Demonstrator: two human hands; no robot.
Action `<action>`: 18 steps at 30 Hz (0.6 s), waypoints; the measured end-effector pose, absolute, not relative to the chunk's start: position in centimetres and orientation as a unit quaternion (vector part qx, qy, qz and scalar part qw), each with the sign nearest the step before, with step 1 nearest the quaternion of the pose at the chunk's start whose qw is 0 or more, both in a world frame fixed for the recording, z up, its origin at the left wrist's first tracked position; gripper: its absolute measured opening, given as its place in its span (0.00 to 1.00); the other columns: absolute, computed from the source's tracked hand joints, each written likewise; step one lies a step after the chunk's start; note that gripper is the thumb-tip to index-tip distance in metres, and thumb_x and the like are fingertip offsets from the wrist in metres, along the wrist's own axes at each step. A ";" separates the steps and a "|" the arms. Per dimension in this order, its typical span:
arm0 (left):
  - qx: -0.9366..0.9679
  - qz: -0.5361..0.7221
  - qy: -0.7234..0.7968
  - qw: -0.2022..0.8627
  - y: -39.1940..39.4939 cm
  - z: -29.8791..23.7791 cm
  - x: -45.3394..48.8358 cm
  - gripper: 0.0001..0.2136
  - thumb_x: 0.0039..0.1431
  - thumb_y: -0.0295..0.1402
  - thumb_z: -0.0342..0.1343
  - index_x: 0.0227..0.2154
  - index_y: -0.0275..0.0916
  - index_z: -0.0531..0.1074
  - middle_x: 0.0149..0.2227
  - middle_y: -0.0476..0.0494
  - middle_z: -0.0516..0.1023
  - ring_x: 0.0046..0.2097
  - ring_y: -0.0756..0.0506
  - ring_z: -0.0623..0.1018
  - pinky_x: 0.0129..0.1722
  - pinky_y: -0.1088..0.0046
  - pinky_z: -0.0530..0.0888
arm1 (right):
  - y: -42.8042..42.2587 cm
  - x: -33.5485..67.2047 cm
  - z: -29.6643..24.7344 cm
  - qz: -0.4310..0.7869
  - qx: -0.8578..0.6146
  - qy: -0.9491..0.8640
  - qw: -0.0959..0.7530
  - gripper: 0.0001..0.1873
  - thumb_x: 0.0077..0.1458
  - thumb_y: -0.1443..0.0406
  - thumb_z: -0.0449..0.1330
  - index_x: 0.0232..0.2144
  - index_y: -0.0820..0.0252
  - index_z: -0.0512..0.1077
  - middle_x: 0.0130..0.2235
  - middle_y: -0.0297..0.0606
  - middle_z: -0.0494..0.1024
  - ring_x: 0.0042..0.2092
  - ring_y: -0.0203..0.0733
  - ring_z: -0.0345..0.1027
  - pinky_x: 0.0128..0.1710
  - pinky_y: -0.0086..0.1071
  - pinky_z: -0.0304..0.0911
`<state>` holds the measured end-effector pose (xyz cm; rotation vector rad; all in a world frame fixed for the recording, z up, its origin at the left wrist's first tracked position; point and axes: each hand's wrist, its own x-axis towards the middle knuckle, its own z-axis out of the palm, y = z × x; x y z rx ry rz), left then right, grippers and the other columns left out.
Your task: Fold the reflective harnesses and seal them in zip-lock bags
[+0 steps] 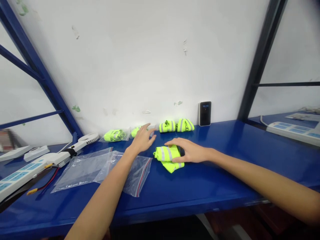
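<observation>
In the head view, a folded hi-vis vest (167,157) lies on the blue bench (225,166), touched from above by the spread fingers (173,143) of the right hand (188,150), not clamped on it. The left hand (142,140) is just behind the vest, its fingers (150,128) apart, near a bagged hi-vis vest (136,131). The loose fold could spring open if released, and the nearby zip bags (105,170) could be snagged by the left forearm.

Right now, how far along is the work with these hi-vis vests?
Looks done: one bagged vest lies folded in clear plastic, and two folded bundles sit beside it. In hand: the right hand presses on a lower folded vest on the blue shelf. Left: two flat zip bags lie unfilled near the left hand.
</observation>
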<state>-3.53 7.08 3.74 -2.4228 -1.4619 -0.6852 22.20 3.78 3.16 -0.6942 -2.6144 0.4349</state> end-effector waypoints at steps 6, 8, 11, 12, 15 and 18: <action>-0.919 -0.234 -0.317 0.022 -1.1 5.9 -1.5 0.14 0.65 0.34 0.43 0.43 0.40 0.74 0.39 0.42 0.78 0.43 0.43 0.75 0.47 0.64 0.69 | 3.4 21.9 2.6 0.164 -0.220 -0.950 0.150 0.40 0.46 0.66 0.61 0.62 0.57 0.56 0.49 0.43 0.66 0.49 0.50 0.60 0.52 0.43 0.57; -0.918 -0.235 -0.320 0.004 -3.4 5.7 -2.2 0.13 0.65 0.34 0.44 0.41 0.40 0.74 0.39 0.42 0.78 0.43 0.43 0.74 0.47 0.64 0.69 | 3.2 21.3 2.2 0.142 -0.233 -0.947 0.167 0.40 0.44 0.67 0.61 0.61 0.58 0.57 0.47 0.43 0.67 0.48 0.50 0.60 0.50 0.42 0.58; -0.897 -0.261 -0.350 -0.064 -4.9 4.3 -4.0 0.13 0.65 0.36 0.46 0.48 0.43 0.71 0.49 0.41 0.74 0.50 0.42 0.72 0.53 0.62 0.67 | 2.8 20.4 1.9 0.103 -0.266 -0.941 0.182 0.38 0.44 0.66 0.62 0.59 0.58 0.60 0.46 0.44 0.68 0.46 0.51 0.62 0.45 0.40 0.59; -0.882 -0.279 -0.368 -0.093 -4.8 3.5 -4.5 0.15 0.65 0.37 0.46 0.52 0.45 0.68 0.54 0.41 0.71 0.54 0.41 0.70 0.55 0.60 0.66 | 2.7 20.3 2.0 0.093 -0.272 -0.941 0.179 0.36 0.45 0.65 0.62 0.58 0.58 0.61 0.45 0.44 0.68 0.45 0.50 0.63 0.43 0.39 0.60; -0.791 -0.366 -0.453 -0.188 -3.1 0.8 -5.1 0.23 0.66 0.40 0.42 0.63 0.49 0.51 0.61 0.39 0.61 0.60 0.41 0.65 0.57 0.57 0.65 | 2.3 20.1 2.5 0.091 -0.273 -0.942 0.174 0.29 0.46 0.65 0.61 0.53 0.59 0.66 0.42 0.42 0.70 0.40 0.47 0.65 0.39 0.36 0.60; -0.721 -0.404 -0.517 -0.222 -1.0 -0.8 -4.4 0.22 0.65 0.42 0.44 0.61 0.47 0.55 0.56 0.38 0.66 0.57 0.41 0.69 0.56 0.56 0.66 | 2.1 20.3 2.9 0.149 -0.286 -0.922 0.213 0.18 0.48 0.66 0.58 0.44 0.60 0.70 0.38 0.39 0.72 0.36 0.44 0.65 0.37 0.35 0.60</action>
